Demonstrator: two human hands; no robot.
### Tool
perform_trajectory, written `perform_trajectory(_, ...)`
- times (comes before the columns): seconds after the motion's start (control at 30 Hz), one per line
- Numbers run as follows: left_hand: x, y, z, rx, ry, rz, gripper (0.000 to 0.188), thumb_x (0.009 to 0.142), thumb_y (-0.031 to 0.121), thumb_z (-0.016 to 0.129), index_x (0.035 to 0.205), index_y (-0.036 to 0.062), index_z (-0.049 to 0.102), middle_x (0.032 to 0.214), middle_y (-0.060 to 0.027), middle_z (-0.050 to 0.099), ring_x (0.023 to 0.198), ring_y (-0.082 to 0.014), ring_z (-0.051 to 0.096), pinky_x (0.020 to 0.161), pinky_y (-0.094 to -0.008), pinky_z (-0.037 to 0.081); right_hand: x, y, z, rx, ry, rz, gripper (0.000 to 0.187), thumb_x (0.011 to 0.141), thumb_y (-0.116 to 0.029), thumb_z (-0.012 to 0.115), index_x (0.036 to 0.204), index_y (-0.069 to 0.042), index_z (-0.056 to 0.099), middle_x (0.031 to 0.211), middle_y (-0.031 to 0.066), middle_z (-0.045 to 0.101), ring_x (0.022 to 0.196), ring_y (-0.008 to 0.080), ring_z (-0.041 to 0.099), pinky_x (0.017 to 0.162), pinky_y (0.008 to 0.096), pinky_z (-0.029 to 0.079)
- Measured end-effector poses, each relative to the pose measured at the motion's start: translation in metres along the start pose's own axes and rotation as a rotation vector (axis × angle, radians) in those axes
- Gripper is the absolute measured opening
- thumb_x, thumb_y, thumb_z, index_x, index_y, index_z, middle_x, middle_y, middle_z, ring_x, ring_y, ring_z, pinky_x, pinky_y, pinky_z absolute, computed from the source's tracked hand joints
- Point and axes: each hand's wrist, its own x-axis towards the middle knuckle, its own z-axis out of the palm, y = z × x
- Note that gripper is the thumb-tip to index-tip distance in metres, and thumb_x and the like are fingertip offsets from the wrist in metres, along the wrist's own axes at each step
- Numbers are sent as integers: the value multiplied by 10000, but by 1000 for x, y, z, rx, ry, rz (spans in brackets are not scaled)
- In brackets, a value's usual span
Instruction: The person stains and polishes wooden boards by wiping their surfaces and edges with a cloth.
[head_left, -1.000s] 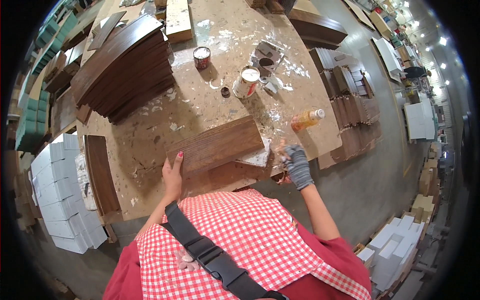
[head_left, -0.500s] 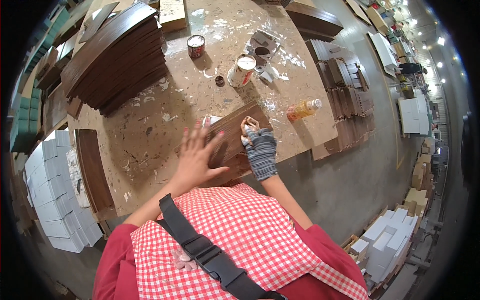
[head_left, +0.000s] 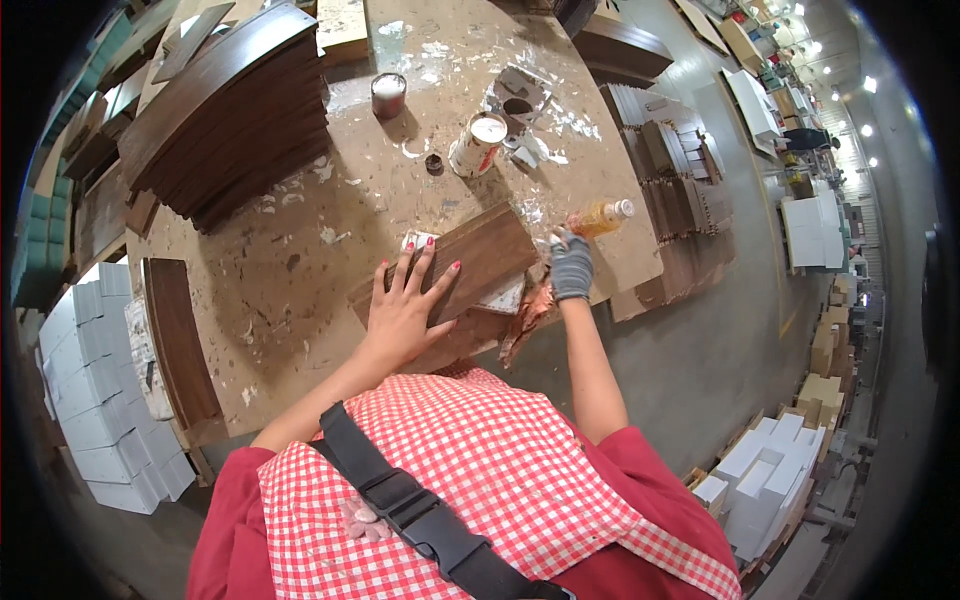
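Observation:
A brown wood-grain board (head_left: 470, 260) lies slanted on the worktable in front of me. My left hand (head_left: 400, 318) rests on its left part, fingers spread, with nothing in its grip. My right hand (head_left: 570, 268), in a grey striped fingerless glove, is just off the board's right end. Its fingertips are by the base of a bottle of amber liquid (head_left: 600, 218); blur hides whether they touch it. A reddish-brown stained rag (head_left: 528, 318) hangs below this hand near the table edge; I cannot tell whether the hand holds it. Something white (head_left: 505, 297) shows under the board.
On the paint-spotted worktable (head_left: 290, 340) stand a white can (head_left: 478, 145), a dark tin (head_left: 388, 95) and a small dark cap (head_left: 433, 164). A tall stack of brown boards (head_left: 235, 120) rises at the left. More stacked panels (head_left: 680, 210) stand beyond the right edge.
My right hand has moved right, from the board's surface to beside the bottle. The stained rag that was bunched under its fingers now hangs lower. My left hand stays on the board.

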Motion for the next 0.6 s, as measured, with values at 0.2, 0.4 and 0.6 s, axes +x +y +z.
perform_trajectory(0.2, -8, -5, 1, 16, 26, -16, 746, 770, 527, 637, 1423, 312, 346, 1479, -97, 255, 1361, -309, 209, 1098, -516, 136, -66, -78, 9, 281, -68, -255, 285, 879, -66, 581, 1159, -44, 532, 998, 67, 596, 874, 158, 577, 792, 273, 475)
perform_trajectory(0.4, -1, -1, -2, 34, 4, 15, 738, 772, 529, 637, 1418, 311, 356, 1476, -96, 257, 1355, -308, 217, 1101, -507, 136, -66, -49, 23, -4, 96, -307, 174, 885, -45, 529, 1051, -54, 581, 865, 87, 599, 793, 181, 580, 767, 309, 468)
perform_trajectory(0.6, 1, -1, 2, 15, 3, -15, 741, 759, 510, 656, 1412, 309, 368, 1484, -96, 244, 1360, -308, 206, 1097, -502, 144, -61, -53, 26, -85, 77, -165, 145, 897, -89, 535, 1030, -67, 588, 886, 86, 605, 808, 197, 583, 777, 300, 470)
